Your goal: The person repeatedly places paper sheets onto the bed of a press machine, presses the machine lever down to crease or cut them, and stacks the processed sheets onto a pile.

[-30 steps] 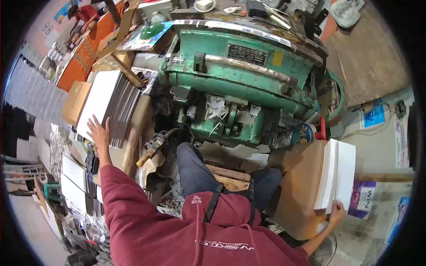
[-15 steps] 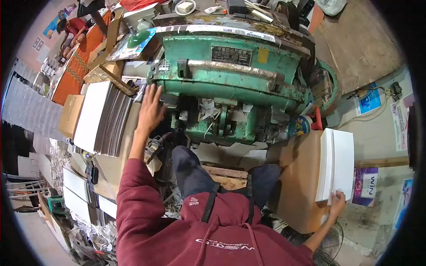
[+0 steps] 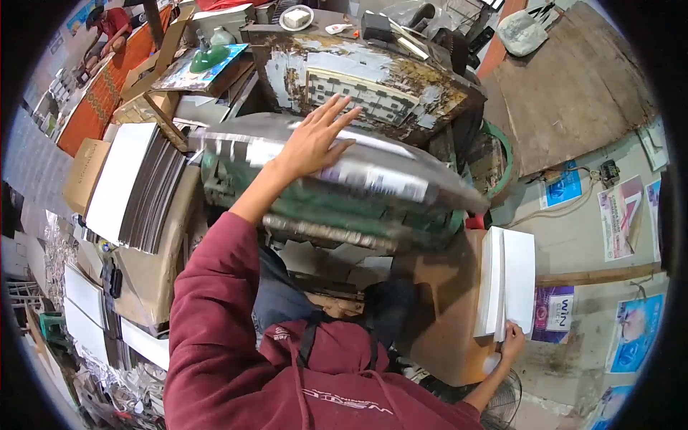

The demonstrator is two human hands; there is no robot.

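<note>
My left hand [image 3: 315,145] is stretched out, fingers apart and nothing in it, over the motion-blurred swinging plate [image 3: 401,168] of a green press [image 3: 322,208]. Whether it touches the plate I cannot tell. Behind the plate stands the upright bed [image 3: 283,68] of the press, its surface worn and peeling, with a pale panel [image 3: 362,97] bearing rows of dark pieces. At lower right, my right hand [image 3: 512,342] has its fingers closed on the bottom edge of a stack of white card sheets [image 3: 519,279]. This stack stands on a brown board [image 3: 444,308].
To the left, a tall stack of sheets [image 3: 125,183] stands beside a cardboard box [image 3: 86,172]. A green lamp shade [image 3: 209,59] lies behind it. A fan [image 3: 505,401] is low on the right. Another person [image 3: 111,32] is at the far upper left.
The press plate has swung toward me, uncovering the bed behind it. My left hand has moved right, from the press's left side to over the plate. My right hand stays at the white sheets.
</note>
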